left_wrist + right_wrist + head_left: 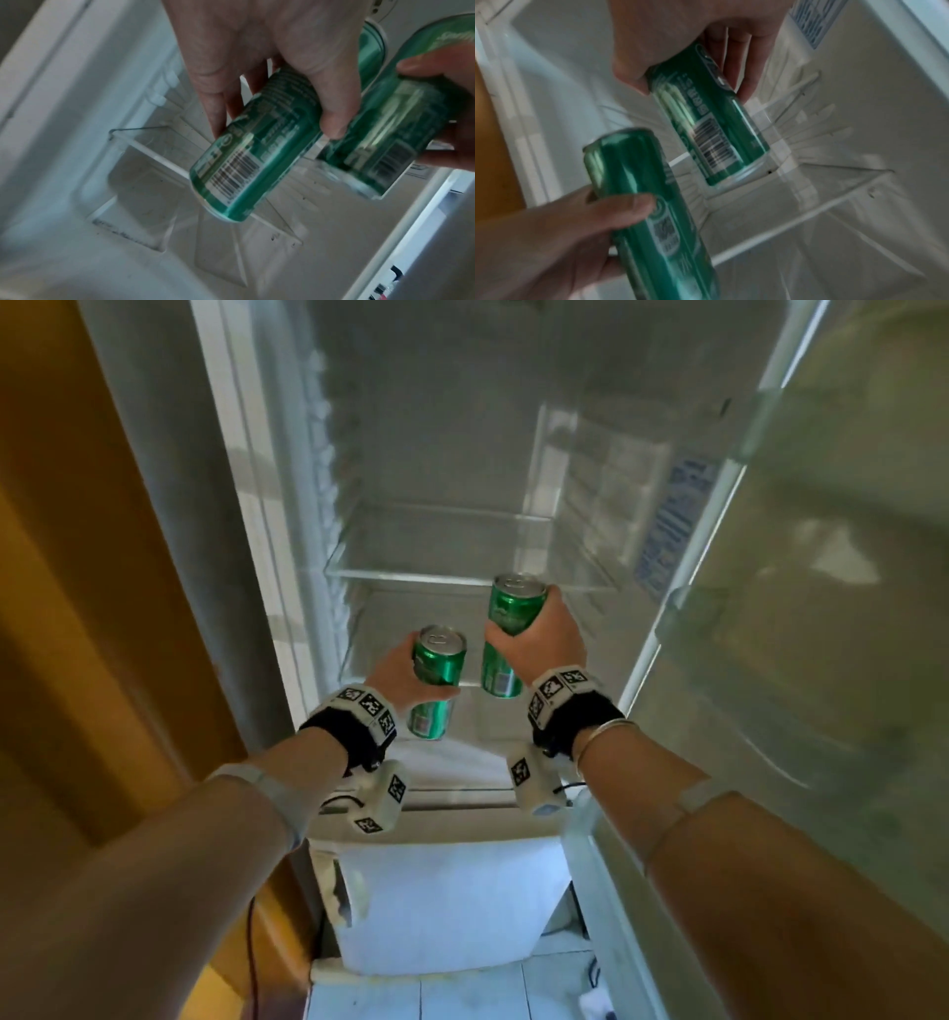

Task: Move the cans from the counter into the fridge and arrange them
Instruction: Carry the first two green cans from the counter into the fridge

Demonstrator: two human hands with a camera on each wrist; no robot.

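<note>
Each of my hands holds one green can, upright, at the mouth of the open fridge (pixel 287 505). My left hand (pixel 431 670) grips the left can (pixel 436 683) round its middle. My right hand (pixel 521 616) grips the right can (pixel 506 642), a little higher and further in. Both cans hang in the air below the glass shelf (pixel 462 575). The left wrist view has my left hand (pixel 275 113) round its can (pixel 252 146), with the right can (pixel 401 125) beside it. In the right wrist view my right hand (pixel 690 85) wraps its can (pixel 713 130), and the left can (pixel 649 213) is nearer.
The fridge door (pixel 821 608) stands open on the right, its shelves bare. A blue label (pixel 672 526) is stuck on the right inner wall. An orange-brown wall (pixel 77 557) borders the fridge on the left. Below my wrists is a white lower compartment front (pixel 452 901).
</note>
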